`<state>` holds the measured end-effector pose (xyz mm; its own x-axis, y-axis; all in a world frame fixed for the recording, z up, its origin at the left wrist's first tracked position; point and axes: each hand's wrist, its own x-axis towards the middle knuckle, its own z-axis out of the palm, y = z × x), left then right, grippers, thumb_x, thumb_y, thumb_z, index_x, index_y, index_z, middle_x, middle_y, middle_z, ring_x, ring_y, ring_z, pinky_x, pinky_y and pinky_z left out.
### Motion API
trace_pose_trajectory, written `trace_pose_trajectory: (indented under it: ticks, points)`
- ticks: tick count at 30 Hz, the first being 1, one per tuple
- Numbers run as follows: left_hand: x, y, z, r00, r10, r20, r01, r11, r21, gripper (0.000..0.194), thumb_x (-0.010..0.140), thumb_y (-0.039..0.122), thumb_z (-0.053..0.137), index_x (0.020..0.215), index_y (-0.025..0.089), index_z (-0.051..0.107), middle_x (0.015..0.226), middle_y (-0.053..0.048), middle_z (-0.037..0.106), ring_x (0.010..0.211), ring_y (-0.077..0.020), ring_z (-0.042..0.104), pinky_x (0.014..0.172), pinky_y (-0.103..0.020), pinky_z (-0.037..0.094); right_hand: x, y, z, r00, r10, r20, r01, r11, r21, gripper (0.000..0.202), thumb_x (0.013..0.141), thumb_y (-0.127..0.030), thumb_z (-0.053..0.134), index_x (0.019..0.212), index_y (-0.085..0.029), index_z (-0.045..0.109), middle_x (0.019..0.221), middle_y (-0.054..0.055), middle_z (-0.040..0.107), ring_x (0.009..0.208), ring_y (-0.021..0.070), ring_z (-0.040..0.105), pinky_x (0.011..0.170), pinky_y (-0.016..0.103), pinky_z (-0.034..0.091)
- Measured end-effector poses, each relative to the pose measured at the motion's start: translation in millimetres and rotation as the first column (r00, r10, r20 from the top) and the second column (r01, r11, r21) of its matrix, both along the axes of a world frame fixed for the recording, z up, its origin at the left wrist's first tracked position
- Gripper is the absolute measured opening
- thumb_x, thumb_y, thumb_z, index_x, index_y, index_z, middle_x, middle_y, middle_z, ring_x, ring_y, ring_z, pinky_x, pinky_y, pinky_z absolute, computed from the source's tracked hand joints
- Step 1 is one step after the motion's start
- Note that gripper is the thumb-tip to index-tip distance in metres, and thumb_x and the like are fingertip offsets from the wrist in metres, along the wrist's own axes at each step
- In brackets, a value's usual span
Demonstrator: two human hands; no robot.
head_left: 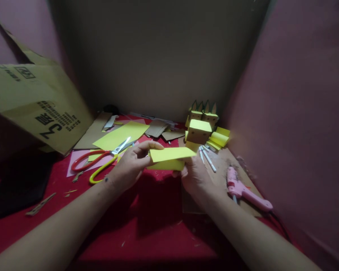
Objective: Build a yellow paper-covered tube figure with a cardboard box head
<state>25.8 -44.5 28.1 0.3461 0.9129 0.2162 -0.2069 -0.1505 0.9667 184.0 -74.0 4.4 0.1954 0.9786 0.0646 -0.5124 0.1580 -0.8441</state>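
Between my two hands is a folded piece of yellow paper (169, 155), held above the red tabletop. My left hand (131, 165) pinches its left end between thumb and fingers. At the right end my right hand (193, 173) grips it, with some fingers hidden behind the paper. Scissors (113, 153) with one red and one yellow handle lie spread apart just left of my left hand. Beyond my right hand stands a small cardboard box (197, 132) with a yellow top. A pink glue gun (247, 192) rests to the right of my right wrist.
A large printed cardboard box (39, 109) leans at the left. Yellow paper (124, 134) and cardboard scraps (156, 128) lie at the back. White sticks (209, 160) and folded yellow strips (219, 138) are on a cardboard sheet (192, 205). Pink walls flank both sides.
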Motion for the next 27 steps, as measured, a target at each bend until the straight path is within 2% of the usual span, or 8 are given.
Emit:
trace_pose_trajectory:
  ticks: [2,6,10,15,19,22,27]
  points:
    - [0,1,0.5,1.0,-0.002,-0.026,0.001,1.0,-0.031,0.021,0.062,0.017,0.079,0.082,0.021,0.076,0.077,-0.001,0.069,0.07,-0.0151,0.06,0.06,-0.022,0.047,-1,-2,2.6,0.999,-0.017,-0.042,0.015,0.998,-0.057,0.019,0.058,-0.023,0.071,0.073,-0.022,0.058,0.063,-0.004,0.066,0.07,0.0214,0.068,0.055,0.03,0.056]
    - [0,4,-3.9,0.992,-0.057,0.111,0.075,0.984,-0.161,0.021,0.061,0.02,0.082,0.08,0.02,0.074,0.073,0.0,0.069,0.066,-0.0133,0.061,0.059,-0.02,0.049,-1,-4,6.5,0.996,-0.077,-0.051,0.07,0.99,-0.125,0.032,0.058,-0.024,0.076,0.084,-0.024,0.056,0.072,-0.005,0.066,0.071,0.0194,0.068,0.055,0.028,0.056]
    - [2,5,-5.8,0.983,-0.056,0.173,0.098,0.965,-0.242,0.026,0.054,0.014,0.084,0.078,0.018,0.074,0.075,-0.001,0.07,0.069,-0.0151,0.065,0.06,-0.02,0.052,2,-3,7.1,0.999,0.016,-0.05,-0.021,0.996,-0.085,0.047,0.059,-0.022,0.077,0.102,-0.028,0.059,0.084,-0.004,0.069,0.071,0.0176,0.068,0.052,0.026,0.056]
    - [2,6,-5.4,0.989,-0.067,0.135,0.098,0.965,-0.242,0.028,0.057,0.015,0.083,0.084,0.019,0.076,0.077,-0.001,0.072,0.068,-0.0147,0.066,0.059,-0.019,0.055,7,-3,4.4,0.989,0.118,0.092,-0.111,0.99,-0.087,0.027,0.064,-0.033,0.077,0.086,-0.023,0.065,0.074,0.0,0.067,0.062,0.0179,0.065,0.039,0.023,0.05]
    - [2,7,-7.7,0.987,-0.085,0.137,0.118,0.958,-0.261,0.029,0.056,0.019,0.086,0.083,0.019,0.076,0.075,-0.002,0.072,0.065,-0.0167,0.067,0.052,-0.022,0.056,11,2,-1.4,0.981,0.168,0.099,-0.161,0.984,-0.079,0.03,0.066,-0.036,0.079,0.087,-0.022,0.064,0.074,0.0,0.067,0.058,0.0163,0.064,0.035,0.02,0.046]
    - [1,9,-8.9,0.98,-0.064,0.187,0.115,0.954,-0.277,0.026,0.055,0.018,0.087,0.078,0.018,0.075,0.075,-0.003,0.072,0.066,-0.0178,0.068,0.055,-0.024,0.058,14,7,-4.5,0.974,0.209,0.082,-0.204,0.977,-0.068,0.035,0.065,-0.037,0.082,0.09,-0.022,0.063,0.075,0.0,0.066,0.057,0.0152,0.062,0.035,0.02,0.044]
    - [-2,13,-12.3,0.987,-0.082,0.139,0.114,0.963,-0.243,0.021,0.064,0.02,0.082,0.084,0.018,0.076,0.078,-0.006,0.072,0.064,-0.0226,0.068,0.046,-0.028,0.056,18,8,-1.5,0.963,0.248,0.102,-0.245,0.969,-0.043,0.033,0.062,-0.032,0.084,0.088,-0.02,0.067,0.071,-0.002,0.063,0.052,0.0109,0.055,0.037,0.02,0.045]
